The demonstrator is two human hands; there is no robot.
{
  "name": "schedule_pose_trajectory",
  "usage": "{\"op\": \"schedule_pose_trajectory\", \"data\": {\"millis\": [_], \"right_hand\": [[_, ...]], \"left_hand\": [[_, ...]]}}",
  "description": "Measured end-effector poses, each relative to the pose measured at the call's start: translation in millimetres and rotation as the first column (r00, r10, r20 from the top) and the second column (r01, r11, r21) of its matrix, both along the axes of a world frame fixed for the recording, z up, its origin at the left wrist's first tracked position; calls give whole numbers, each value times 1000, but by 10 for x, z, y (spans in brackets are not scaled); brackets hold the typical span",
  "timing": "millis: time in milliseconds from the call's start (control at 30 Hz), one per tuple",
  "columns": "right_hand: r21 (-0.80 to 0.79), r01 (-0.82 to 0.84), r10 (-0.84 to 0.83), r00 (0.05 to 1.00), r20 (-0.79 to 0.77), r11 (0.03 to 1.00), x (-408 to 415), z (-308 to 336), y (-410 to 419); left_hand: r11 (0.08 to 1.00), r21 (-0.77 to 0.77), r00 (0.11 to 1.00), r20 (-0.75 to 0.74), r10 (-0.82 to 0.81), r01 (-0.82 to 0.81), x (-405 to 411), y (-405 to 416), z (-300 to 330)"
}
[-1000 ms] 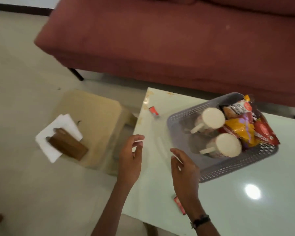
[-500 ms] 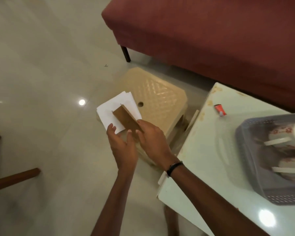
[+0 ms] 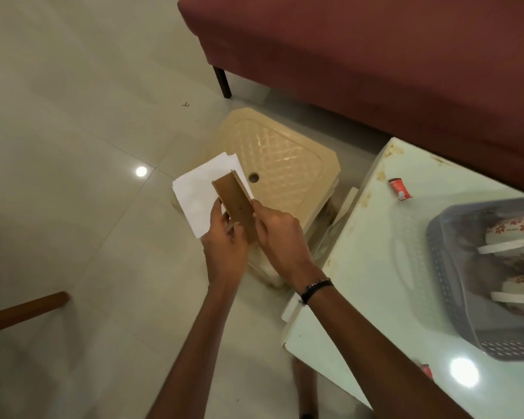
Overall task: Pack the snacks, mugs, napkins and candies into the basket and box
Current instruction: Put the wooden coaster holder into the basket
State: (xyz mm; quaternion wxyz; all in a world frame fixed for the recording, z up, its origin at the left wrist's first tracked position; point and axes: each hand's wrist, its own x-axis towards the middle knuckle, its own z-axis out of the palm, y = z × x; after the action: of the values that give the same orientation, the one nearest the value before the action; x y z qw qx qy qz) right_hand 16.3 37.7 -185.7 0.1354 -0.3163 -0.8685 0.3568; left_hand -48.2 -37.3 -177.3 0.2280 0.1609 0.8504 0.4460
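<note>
The grey basket (image 3: 454, 285) sits on the pale bench (image 3: 372, 267) at the right, and in it lie two flower-patterned mugs (image 3: 508, 240) on their sides, white handles pointing left; the rest of the basket runs past the frame edge. Over the cream plastic stool (image 3: 285, 164), both hands meet on a flat brown box (image 3: 235, 204) held tilted, with a sheaf of white napkins (image 3: 197, 189) behind it and fanning out to the left. The left hand (image 3: 224, 246) has its fingers (image 3: 217, 208) closed on the box's near-left edge and on the napkins, thumb in front; the right hand (image 3: 280, 234) clasps the box's right edge, fingertips curled round it. A wristband (image 3: 315, 287) circles the right wrist. One small red candy (image 3: 399, 189) lies on the bench near its far corner, well apart from the basket, and another red candy (image 3: 426, 370) lies at the near edge beside the right forearm. A dark red sofa (image 3: 375, 55) stands behind.
</note>
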Motion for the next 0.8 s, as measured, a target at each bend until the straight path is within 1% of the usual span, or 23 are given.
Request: {"op": "schedule_pose_trajectory", "data": {"millis": [67,167,233,333,433,500,567,667,733,800], "right_hand": [[-2,72,-72,996,-44,997,211,30,14],[6,183,-183,982,-49,983,653,94,88],[29,269,-267,962,-60,963,1044,175,167],[107,412,-404,911,-85,905,1732,338,301],[189,470,-464,882,-81,862,2419,472,427],[246,482,-485,873,-53,841,2803,489,520],[252,513,-524,852,-28,821,3104,424,605],[191,554,-567,824,17,811,3386,220,683],[165,559,-572,819,38,812,3495,29,738],[121,557,-566,823,57,822,3544,-169,785]], "left_hand": [[997,13,997,-9,-73,74,146,55,76],[981,48,982,-30,-187,188,504,204,238],[963,78,966,-12,-256,257,827,327,340],[916,143,924,19,-381,375,1368,539,404],[858,151,865,37,-501,490,1954,791,414],[825,139,830,34,-557,548,2320,938,392],[801,102,803,26,-595,590,2598,1055,328],[778,31,779,7,-627,627,2847,1164,160],[771,-3,771,-32,-636,637,2951,1191,-3],[776,-102,772,-83,-630,622,3010,1202,-206]]}}
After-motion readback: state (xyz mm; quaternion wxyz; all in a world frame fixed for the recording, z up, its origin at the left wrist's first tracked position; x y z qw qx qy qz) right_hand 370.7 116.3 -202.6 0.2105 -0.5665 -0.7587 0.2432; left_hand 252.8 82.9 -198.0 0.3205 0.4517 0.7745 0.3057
